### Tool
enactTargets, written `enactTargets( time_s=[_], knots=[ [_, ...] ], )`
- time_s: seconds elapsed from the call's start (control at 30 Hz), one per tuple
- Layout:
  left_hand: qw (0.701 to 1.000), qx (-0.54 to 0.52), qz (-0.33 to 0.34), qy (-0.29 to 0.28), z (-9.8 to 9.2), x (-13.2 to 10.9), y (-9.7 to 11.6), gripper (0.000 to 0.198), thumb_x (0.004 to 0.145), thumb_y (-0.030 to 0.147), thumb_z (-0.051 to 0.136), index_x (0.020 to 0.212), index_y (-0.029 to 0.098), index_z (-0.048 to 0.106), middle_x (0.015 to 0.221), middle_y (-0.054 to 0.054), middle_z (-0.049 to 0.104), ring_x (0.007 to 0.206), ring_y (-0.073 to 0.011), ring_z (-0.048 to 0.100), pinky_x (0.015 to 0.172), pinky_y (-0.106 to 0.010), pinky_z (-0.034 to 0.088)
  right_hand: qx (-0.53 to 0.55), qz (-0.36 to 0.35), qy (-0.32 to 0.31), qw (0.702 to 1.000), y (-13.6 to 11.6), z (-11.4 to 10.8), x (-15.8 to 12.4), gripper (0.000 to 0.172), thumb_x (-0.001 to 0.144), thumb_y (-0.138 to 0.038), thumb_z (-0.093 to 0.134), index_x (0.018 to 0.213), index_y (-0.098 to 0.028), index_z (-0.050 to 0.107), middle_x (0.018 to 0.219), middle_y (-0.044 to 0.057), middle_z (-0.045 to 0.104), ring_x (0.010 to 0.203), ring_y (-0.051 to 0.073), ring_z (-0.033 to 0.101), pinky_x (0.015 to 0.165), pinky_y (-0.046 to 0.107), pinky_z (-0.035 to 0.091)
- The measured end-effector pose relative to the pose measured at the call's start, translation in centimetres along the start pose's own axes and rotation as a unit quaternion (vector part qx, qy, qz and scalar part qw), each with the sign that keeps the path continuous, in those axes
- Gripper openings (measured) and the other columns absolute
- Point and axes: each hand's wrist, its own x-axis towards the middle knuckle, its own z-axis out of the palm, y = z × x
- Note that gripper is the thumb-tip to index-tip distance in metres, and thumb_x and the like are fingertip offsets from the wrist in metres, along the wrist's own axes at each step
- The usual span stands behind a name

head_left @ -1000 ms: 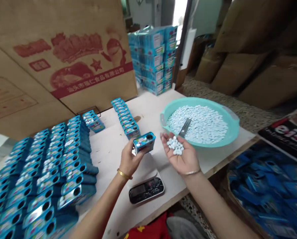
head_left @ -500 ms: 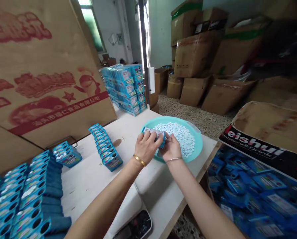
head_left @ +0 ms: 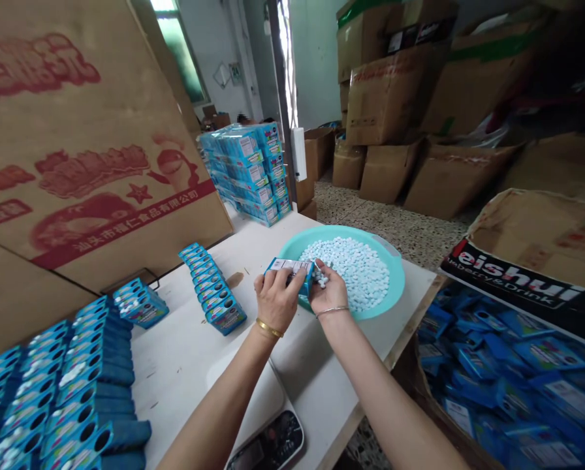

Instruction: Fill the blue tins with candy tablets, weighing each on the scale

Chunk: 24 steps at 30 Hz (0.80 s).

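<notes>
My left hand [head_left: 279,297] grips a small blue carton [head_left: 287,266] from above, tilted over the near left rim of the turquoise basin [head_left: 339,232]. Small pale-blue candies [head_left: 356,267] fill that basin. Against the carton's right end my right hand [head_left: 329,290] is cupped palm up, with a few loose candies [head_left: 320,277] in it. The carton's opening is partly hidden by my fingers. Nearer than the basin, a white scale [head_left: 263,405] lies partly under my left forearm.
Rows of blue cartons [head_left: 77,391] stand at the left, and a shorter row [head_left: 211,287] mid-table. Wrapped carton stacks [head_left: 253,170] stand behind. A large printed box [head_left: 91,130] walls the left. A cardboard box of flat blue cartons [head_left: 518,372] sits beyond the table's right edge.
The carton has shifted slightly left and down with my left hand. Candies now show in my cupped right hand, where none were visible before.
</notes>
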Motion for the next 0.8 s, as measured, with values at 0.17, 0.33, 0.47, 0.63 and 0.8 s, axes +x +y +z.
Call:
enactTargets(
  time_s=[0.17, 0.33, 0.47, 0.63, 0.8],
  knots=[
    [0.975, -0.149, -0.166, 0.023, -1.8, -2.5, -0.5, 0.035, 0.075, 0.029, 0.062, 0.109, 0.023, 0.056, 0.095, -0.005, 0.059, 0.090, -0.0215, 0.052, 0.083, -0.038, 0.034, -0.011, 0.033, 0.002, 0.999, -0.1, -0.2, -3.0, 0.024, 0.083, -0.012, 0.039, 0.072, -0.017, 0.059, 0.060, 0.000, 0.066, 0.055, 0.010, 0.063, 0.057, 0.021, 0.055],
    [0.882, -0.351, -0.314, 0.004, -5.9, -9.1, -1.9, 0.046, 0.072, 0.038, 0.068, 0.108, 0.020, 0.046, 0.098, -0.004, 0.058, 0.088, -0.0171, 0.056, 0.079, -0.029, 0.043, -0.044, 0.113, -0.014, 0.992, 0.4, -2.8, -8.1, 0.021, 0.084, -0.013, 0.041, 0.084, -0.013, 0.062, 0.082, 0.009, 0.071, 0.090, 0.018, 0.067, 0.079, 0.031, 0.056],
    [0.881, -0.321, -0.341, -0.058, -9.3, -14.9, -2.2, 0.041, 0.070, 0.036, 0.069, 0.102, 0.019, 0.049, 0.091, -0.002, 0.058, 0.082, -0.0148, 0.055, 0.075, -0.026, 0.044, -0.091, 0.203, -0.010, 0.975, 1.6, -6.3, -11.2, 0.021, 0.084, -0.013, 0.044, 0.092, -0.013, 0.063, 0.091, 0.011, 0.071, 0.100, 0.020, 0.063, 0.083, 0.033, 0.055],
    [0.885, -0.293, -0.350, -0.095, -10.2, -19.1, -1.6, 0.037, 0.074, 0.033, 0.064, 0.104, 0.018, 0.048, 0.094, -0.003, 0.058, 0.084, -0.0151, 0.056, 0.076, -0.027, 0.045, -0.127, 0.260, 0.029, 0.957, 2.9, -9.0, -13.6, 0.024, 0.085, -0.012, 0.040, 0.091, -0.012, 0.063, 0.090, 0.011, 0.071, 0.097, 0.019, 0.065, 0.082, 0.031, 0.056],
    [0.897, -0.272, -0.341, -0.074, -10.1, -20.6, -1.0, 0.062, 0.072, 0.040, 0.068, 0.122, 0.019, 0.039, 0.117, -0.010, 0.053, 0.108, -0.0221, 0.051, 0.090, -0.036, 0.041, -0.154, 0.264, 0.032, 0.952, 2.9, -9.8, -14.9, 0.026, 0.086, -0.013, 0.038, 0.091, -0.010, 0.064, 0.089, 0.013, 0.072, 0.096, 0.021, 0.065, 0.081, 0.030, 0.056]
  ],
)
